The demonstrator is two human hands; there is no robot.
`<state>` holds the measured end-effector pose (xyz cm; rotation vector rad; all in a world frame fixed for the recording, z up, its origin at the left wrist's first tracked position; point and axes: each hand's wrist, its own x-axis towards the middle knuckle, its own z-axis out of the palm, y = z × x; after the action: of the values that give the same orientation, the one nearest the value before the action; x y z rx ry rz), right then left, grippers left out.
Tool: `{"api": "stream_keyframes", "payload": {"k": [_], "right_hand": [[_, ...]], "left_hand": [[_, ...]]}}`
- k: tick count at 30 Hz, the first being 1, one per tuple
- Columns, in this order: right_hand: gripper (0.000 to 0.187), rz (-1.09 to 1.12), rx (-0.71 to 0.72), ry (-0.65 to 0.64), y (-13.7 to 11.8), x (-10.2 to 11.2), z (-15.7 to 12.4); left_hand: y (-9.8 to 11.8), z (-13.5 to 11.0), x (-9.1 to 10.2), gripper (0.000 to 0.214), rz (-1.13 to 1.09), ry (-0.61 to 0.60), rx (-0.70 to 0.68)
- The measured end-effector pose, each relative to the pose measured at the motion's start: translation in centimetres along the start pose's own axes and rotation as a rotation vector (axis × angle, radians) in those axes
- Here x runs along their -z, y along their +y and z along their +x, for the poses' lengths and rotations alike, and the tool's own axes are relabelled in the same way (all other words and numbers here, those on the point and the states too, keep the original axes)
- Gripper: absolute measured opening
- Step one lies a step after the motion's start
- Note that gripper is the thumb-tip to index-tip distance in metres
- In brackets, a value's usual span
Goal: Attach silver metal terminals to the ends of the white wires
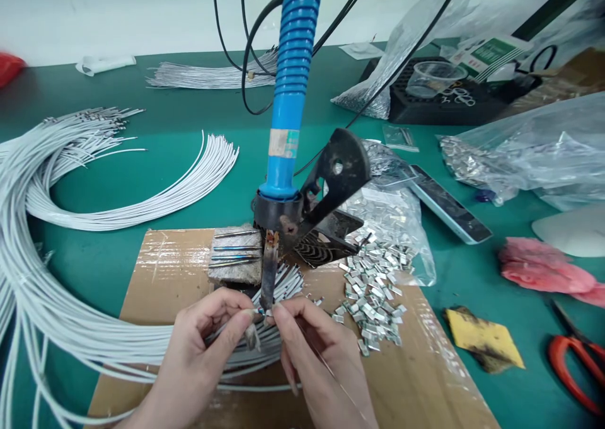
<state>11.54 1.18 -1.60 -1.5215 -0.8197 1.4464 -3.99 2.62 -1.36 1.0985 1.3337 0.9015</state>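
A blue-handled soldering iron stands tip-down in a black stand on a cardboard sheet. Just under its dark tip, my left hand pinches the end of a thin white wire. My right hand pinches a small metal piece against that wire end; a thin strand trails from it. Both sets of fingertips meet right at the tip. A bundle of white wires lies behind my fingers.
Loose small metal clips spill from a plastic bag right of the iron. Large coils of white wire fill the left. A yellow sponge, red scissors, a phone, pink cloth and more bags lie right.
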Motion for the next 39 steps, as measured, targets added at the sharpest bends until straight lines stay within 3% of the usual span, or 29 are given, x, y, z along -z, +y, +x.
{"api": "stream_keyframes", "payload": {"k": [23,32,39], "right_hand": [[0.035,-0.067,0.11,0.068,-0.09,-0.28,-0.48],[0.04,-0.049,-0.042,-0.016,-0.01,0.13,0.09],[0.04,-0.015,-0.023,-0.005,-0.16,0.02,-0.06]], "left_hand": [[0.22,0.04,0.19,0.02,0.039,-0.016,-0.018],[0.3,0.05,0.09,0.024,0.043,-0.003,0.009],[0.73,0.23,-0.17,0.023,0.037,0.001,0.008]]}}
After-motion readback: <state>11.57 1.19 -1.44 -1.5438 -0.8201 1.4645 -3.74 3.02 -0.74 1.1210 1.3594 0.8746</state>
